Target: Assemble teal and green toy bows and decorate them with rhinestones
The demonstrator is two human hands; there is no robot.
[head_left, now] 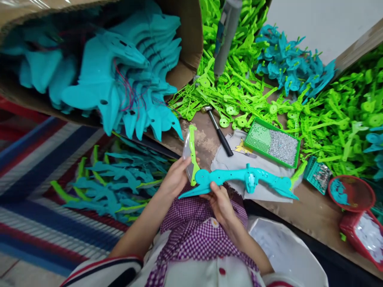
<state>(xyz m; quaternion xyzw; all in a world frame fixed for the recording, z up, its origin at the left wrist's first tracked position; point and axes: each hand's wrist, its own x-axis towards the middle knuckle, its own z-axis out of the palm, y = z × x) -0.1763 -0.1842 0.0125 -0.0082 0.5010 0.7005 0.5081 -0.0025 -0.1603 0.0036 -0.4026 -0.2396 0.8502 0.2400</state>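
Observation:
A long turquoise plastic part (230, 175) lies across in front of my body, with my right hand (222, 202) closed around its lower edge, thumb on the face. At its left end a lime-green plastic arm (192, 153) points upward, and another lime-green arm (297, 175) sticks out at the right end. My left hand (176, 175) pinches the upright arm together with a transparent, film-like piece (187, 149). The exact grip of those fingertips is partly hidden. Beyond the hands, a hammer (220, 133) with a black handle rests on the bench.
A cardboard box (191, 40) of turquoise shells stands at the upper left. Lime-green parts (239, 91) are heaped behind a green tray (272, 142) of small metal pieces. Red containers (351, 193) sit at the right. A grey power screwdriver (227, 36) hangs above. Turquoise assemblies (116, 183) lie lower left.

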